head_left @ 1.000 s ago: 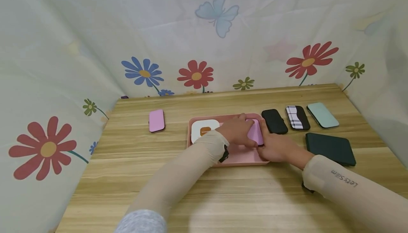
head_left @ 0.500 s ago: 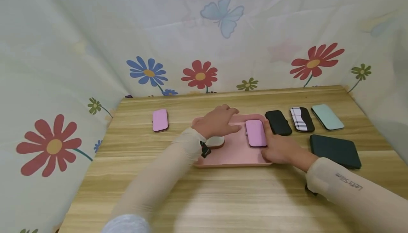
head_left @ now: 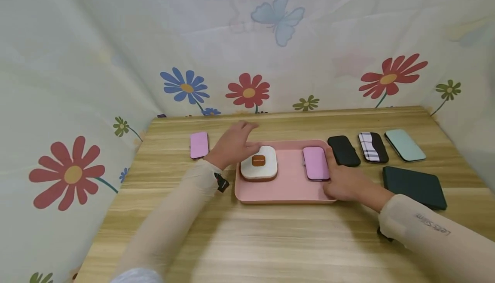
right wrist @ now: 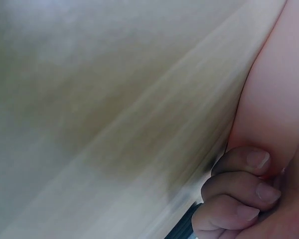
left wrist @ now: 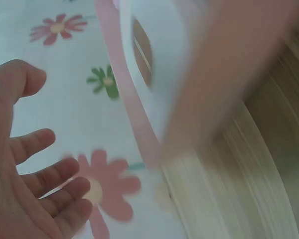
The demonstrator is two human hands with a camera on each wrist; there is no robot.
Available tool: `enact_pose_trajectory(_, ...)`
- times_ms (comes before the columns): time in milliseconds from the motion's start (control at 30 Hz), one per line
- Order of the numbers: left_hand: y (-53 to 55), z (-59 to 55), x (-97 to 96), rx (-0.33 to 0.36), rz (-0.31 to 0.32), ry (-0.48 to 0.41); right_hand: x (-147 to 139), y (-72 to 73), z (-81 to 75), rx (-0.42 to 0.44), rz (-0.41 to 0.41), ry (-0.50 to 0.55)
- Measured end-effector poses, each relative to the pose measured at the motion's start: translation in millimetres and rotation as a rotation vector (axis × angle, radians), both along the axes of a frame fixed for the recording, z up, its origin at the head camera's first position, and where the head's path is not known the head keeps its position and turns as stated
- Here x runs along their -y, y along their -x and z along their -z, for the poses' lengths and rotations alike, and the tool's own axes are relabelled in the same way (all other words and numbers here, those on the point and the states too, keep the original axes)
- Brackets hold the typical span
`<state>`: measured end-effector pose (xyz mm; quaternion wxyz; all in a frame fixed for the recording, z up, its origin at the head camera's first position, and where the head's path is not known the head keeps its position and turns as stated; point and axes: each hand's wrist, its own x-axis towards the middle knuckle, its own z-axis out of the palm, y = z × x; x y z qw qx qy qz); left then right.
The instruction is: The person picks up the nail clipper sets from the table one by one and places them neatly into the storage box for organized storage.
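Observation:
A pink tray [head_left: 295,192] lies on the wooden table. On its left side sits a white rounded box [head_left: 267,170] with a brown label; on its right, a slim pink case [head_left: 316,164] with a small clasp. My right hand [head_left: 346,182] holds the tray's right edge, and in the right wrist view its fingers [right wrist: 239,196] curl against the tray wall. Over the tray's left end is my left hand [head_left: 232,144], fingers spread and holding nothing. The left wrist view shows that hand [left wrist: 37,164] with its palm bare.
Left of the tray lies another pink case [head_left: 199,145]. To its right are a black case [head_left: 343,150], a plaid-and-black case [head_left: 373,147], a mint case [head_left: 404,145] and a larger dark green case [head_left: 414,187]. A flowered curtain [head_left: 321,38] hangs behind the table.
My left hand has let go of the slim pink case on the tray's right side and moved left past the white box. My right hand stays at the tray's right edge.

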<state>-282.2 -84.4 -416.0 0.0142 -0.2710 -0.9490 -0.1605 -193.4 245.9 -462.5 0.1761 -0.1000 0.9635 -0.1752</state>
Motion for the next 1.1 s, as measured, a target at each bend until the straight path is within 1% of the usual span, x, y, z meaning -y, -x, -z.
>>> enact_pose_trajectory(100, 1.0, 4.3, 19.5, -0.009, -0.023, 0.006, 0, 0.2, 1.4, -0.001, -0.003, -0.001)
enact_pose_trajectory(200, -0.5, 8.6, 36.2, -0.002, -0.068, 0.004, -2, -1.1, 0.9, -0.007, -0.013, 0.003)
enact_pose_trajectory(267, -0.5, 11.5, 47.2, -0.009, -0.094, -0.001, -2, -1.5, 1.0, -0.011, -0.017, 0.002)
enact_pose_trajectory(467, 2.2, 23.8, 79.4, -0.036, -0.109, -0.046, 0, -1.7, 1.1, -0.019, -0.012, 0.010)
enact_pose_trajectory(567, 6.7, 31.1, 95.3, -0.040, -0.144, -0.063, 1, -1.7, 1.1, -0.023, -0.006, 0.010)
enact_pose_trajectory(700, 17.7, 42.9, 116.9, -0.038, -0.201, -0.042, 1, -1.7, 0.6, -0.034, 0.006, -0.009)
enact_pose_trajectory(800, 25.2, 52.1, 131.1, -0.009, -0.231, -0.014, 1, -1.6, 0.7, -0.032, 0.015, -0.039)
enact_pose_trajectory(900, 29.1, 58.3, 141.1, 0.034, -0.263, -0.007, 1, -1.9, 0.5, -0.018, 0.019, -0.051)
enact_pose_trajectory(1100, 31.8, 60.2, 151.4, 0.108, -0.317, -0.020, 4, -2.1, -1.8, -0.013, 0.014, -0.052)
